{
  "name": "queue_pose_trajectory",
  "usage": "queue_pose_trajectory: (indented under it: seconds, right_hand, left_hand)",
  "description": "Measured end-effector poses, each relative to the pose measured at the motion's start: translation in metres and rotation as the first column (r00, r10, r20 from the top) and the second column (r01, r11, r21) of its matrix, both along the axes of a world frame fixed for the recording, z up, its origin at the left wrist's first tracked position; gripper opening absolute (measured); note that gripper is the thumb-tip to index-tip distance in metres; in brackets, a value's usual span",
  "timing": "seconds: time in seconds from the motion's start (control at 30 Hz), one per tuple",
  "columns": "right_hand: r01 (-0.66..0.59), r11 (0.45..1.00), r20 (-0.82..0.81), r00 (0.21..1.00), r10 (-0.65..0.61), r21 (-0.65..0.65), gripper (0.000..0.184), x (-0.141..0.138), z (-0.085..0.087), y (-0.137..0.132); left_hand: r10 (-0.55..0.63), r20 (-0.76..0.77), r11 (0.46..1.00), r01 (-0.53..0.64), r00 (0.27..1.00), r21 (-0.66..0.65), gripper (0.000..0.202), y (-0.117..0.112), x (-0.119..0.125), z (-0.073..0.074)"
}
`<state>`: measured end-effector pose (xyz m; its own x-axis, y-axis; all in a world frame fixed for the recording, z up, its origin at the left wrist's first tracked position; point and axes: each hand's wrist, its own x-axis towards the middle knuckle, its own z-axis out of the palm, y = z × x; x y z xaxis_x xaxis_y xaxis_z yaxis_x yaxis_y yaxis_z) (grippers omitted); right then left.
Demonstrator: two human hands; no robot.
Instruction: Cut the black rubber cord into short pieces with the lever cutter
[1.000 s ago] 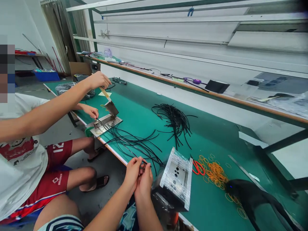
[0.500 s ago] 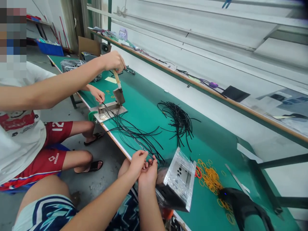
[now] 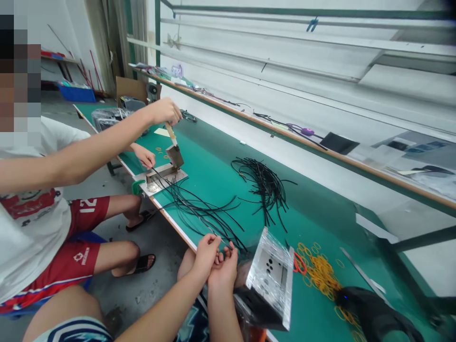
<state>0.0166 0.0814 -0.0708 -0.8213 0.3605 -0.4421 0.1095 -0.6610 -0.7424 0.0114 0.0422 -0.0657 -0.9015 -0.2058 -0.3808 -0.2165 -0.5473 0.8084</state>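
Note:
My left hand (image 3: 205,254) and my right hand (image 3: 223,266) are pressed together at the near edge of the green bench (image 3: 221,166). Their fingers are curled around the near ends of the black cords (image 3: 199,209) that fan out across the bench top. What exactly they pinch is partly hidden. A plastic-wrapped metal box (image 3: 272,278) stands just right of my right hand.
A person on my left grips the wooden handle of a lever cutter (image 3: 164,168) with one hand (image 3: 164,111) and feeds cords with the other hand (image 3: 145,156). A second pile of black cords (image 3: 263,183), yellow rubber bands (image 3: 320,273), red scissors (image 3: 297,261) and a dark object (image 3: 374,313) lie on the bench.
My hands have stayed together at the cord ends, shifting slightly. The other person pushed the cutter handle down from its raised position. The view swung a little.

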Motion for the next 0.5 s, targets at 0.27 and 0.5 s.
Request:
queue_pose_trajectory:
  seconds: [0.27,0.5]
  right_hand:
    - [-0.002,0.998,0.026,1.000,0.004,-0.068,0.040,-0.002,-0.002,0.004]
    - [-0.024,0.987,0.112,0.993,0.042,-0.158,0.046,-0.011,-0.013,0.017]
  left_hand:
    - [-0.019,0.025,0.998,0.017,1.000,0.057,0.051,-0.001,-0.005,0.000]
    - [0.035,-0.024,0.998,-0.034,0.999,0.046,0.042,-0.003,-0.010,-0.016]
